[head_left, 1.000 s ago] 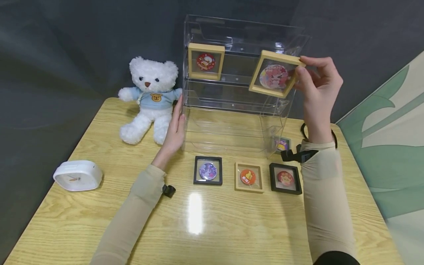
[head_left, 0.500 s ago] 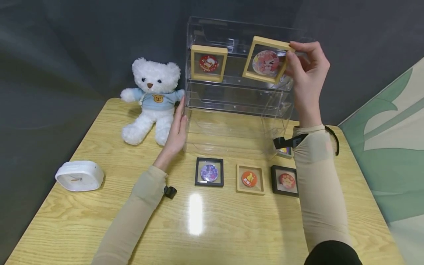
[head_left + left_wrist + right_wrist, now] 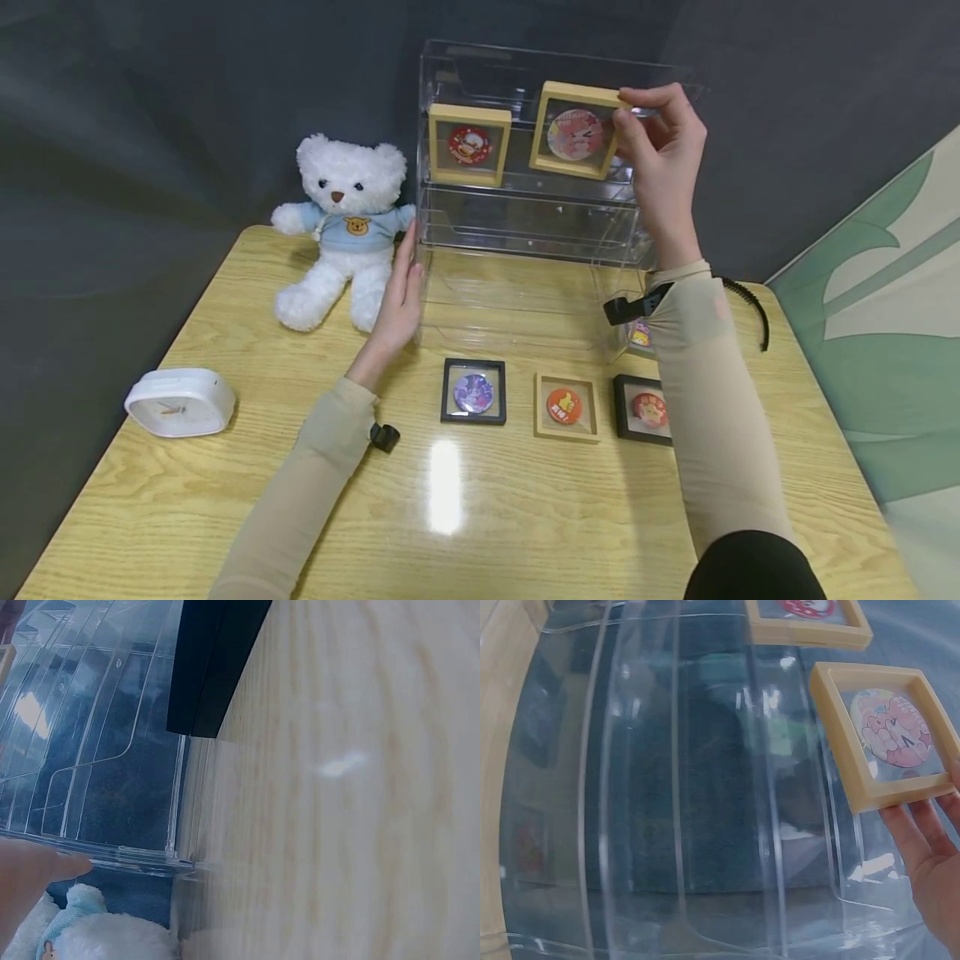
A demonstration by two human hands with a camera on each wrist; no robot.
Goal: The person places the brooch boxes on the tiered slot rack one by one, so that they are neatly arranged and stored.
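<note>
My right hand (image 3: 667, 158) pinches the right edge of a light-wood frame (image 3: 537, 133) with a pink cartoon badge (image 3: 575, 135) inside. That frame is held at the upper part of a clear acrylic display rack (image 3: 525, 225). To its left on the rack stands another light-wood frame (image 3: 432, 146) with a red badge (image 3: 469, 145). My left hand (image 3: 396, 300) rests with straight fingers against the rack's left side. In the right wrist view, fingers (image 3: 909, 834) support the pink-badge frame (image 3: 840, 742) from its lower edge.
In front of the rack lie a black frame (image 3: 474, 419) with a purple badge, a wooden frame (image 3: 566, 433) with an orange badge, and another black frame (image 3: 626, 417). A small frame (image 3: 640, 337) is partly hidden by the right arm. A white teddy bear (image 3: 341, 262) and clock (image 3: 180, 404) are left.
My right hand has carried the pink-badge frame left, up at first, closer to the red-badge frame, and it has become more upright. My left hand has stayed at the rack's side.
</note>
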